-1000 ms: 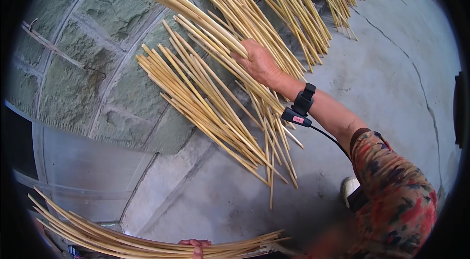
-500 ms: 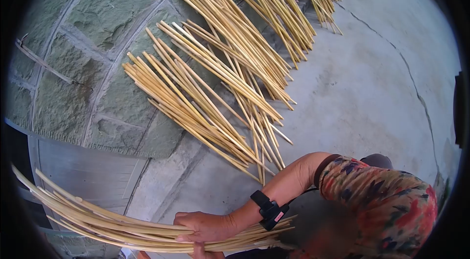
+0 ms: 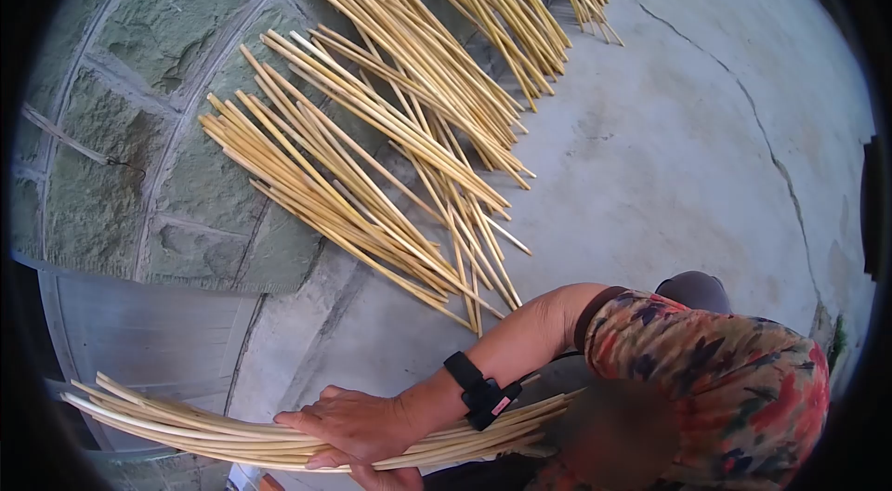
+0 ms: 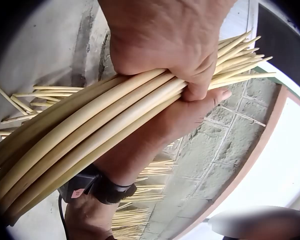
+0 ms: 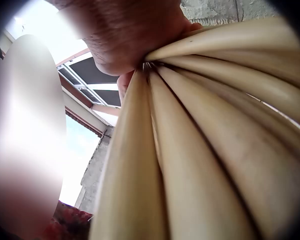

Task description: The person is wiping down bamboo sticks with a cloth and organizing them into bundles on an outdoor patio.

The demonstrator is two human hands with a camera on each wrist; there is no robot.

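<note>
A bundle of long, pale yellow sticks lies across the bottom of the head view. My right hand, with a black strap at its wrist, grips the bundle from above. Just below it my left hand shows only in part, holding the same sticks from the near side. In the left wrist view the left hand has its fingers curled round the sticks, close against the right hand. Seen from the right wrist, the stick ends fan out from under the right hand.
Several piles of similar sticks lie in a row on the concrete floor, against a wall of green-grey stone. Some sticks cross between the nearer piles. A crack runs along the floor at the right. A grey panel stands at the lower left.
My right hand has brought a handful of sticks from above the piles down to the bundle in my left hand. It now grips farther left along it. The piles appear shifted left in view.
</note>
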